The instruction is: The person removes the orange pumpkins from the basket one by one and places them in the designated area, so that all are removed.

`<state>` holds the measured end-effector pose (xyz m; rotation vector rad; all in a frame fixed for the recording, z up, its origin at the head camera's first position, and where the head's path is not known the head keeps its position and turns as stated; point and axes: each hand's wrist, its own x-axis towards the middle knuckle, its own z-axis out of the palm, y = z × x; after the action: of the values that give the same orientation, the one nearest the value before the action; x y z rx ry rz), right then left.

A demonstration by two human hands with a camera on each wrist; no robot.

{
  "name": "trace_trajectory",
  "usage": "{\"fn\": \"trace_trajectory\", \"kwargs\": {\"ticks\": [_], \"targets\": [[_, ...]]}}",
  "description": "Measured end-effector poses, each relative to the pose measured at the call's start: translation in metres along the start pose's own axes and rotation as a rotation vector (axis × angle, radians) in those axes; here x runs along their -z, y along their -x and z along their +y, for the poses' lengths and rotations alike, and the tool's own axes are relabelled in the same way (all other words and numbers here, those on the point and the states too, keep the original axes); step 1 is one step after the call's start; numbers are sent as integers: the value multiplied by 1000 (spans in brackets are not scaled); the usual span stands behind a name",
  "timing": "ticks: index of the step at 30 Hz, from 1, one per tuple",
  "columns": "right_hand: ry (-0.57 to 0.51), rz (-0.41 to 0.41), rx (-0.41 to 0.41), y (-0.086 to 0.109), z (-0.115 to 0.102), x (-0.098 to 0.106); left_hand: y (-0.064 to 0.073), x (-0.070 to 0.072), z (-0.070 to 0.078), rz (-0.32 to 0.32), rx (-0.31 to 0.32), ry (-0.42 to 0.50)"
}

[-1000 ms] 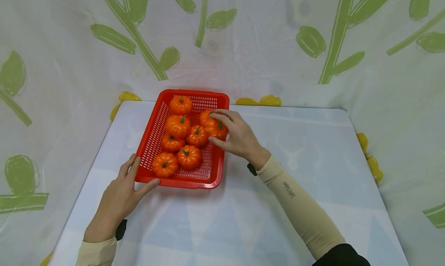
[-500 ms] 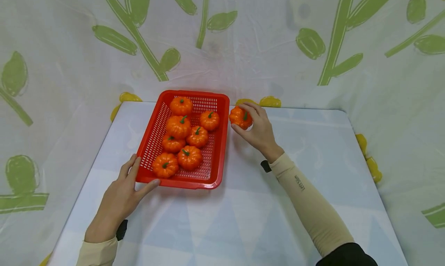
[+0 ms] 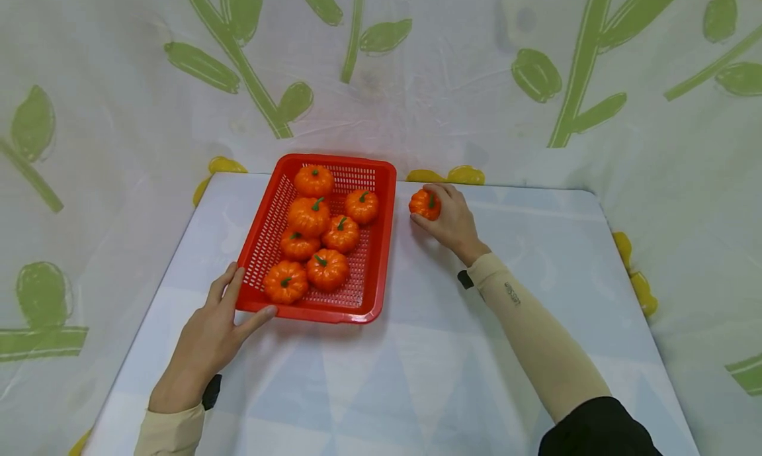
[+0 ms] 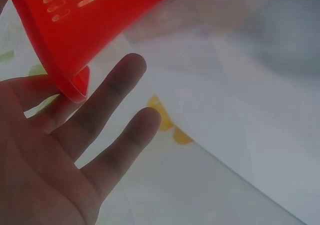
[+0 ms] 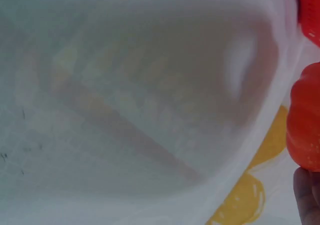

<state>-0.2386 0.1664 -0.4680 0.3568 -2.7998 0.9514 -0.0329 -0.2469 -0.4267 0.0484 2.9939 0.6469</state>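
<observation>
A red plastic basket (image 3: 388, 244) with slotted walls stands on the left half of the table. Several small orange toy pumpkins (image 3: 328, 270) with green stems lie inside it. My left hand (image 3: 205, 340) holds the basket's near left corner, thumb on the front rim and fingers along the left side. In the left wrist view, two fingers (image 4: 117, 92) stretch out free below the rim. Right of the basket, near the table's back edge, my right hand (image 3: 452, 223) grips one pumpkin (image 3: 424, 205) between thumb and fingers. The right wrist view shows that pumpkin (image 5: 306, 120) only partly.
A pale table (image 3: 381, 376) with a blue triangle pattern lies under everything. Behind it hangs a whitish curtain (image 3: 452, 98) printed with green leaves, close to the back edge. Yellow printed shapes (image 3: 465, 175) show just past that edge.
My right hand has taken a pumpkin from the basket's right side and carried it rightward over the rim, then slightly down toward the table. The left hand has stayed at the corner.
</observation>
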Motion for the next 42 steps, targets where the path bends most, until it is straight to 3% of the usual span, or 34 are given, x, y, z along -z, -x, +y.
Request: {"fn": "trace_trajectory", "kwargs": {"ticks": [9,22,34,42], "targets": [[6,-67,-170,-9,9,-7,-1,-1,0,9,4,-1],[2,-149,-275,-16,10,-10,0,-2,1,21,-4,6],[17,-180,-238,-19,11,-13,0,0,1,5,13,7],[15,-218,-265,-20,11,-15,1,0,1,4,13,9]]}}
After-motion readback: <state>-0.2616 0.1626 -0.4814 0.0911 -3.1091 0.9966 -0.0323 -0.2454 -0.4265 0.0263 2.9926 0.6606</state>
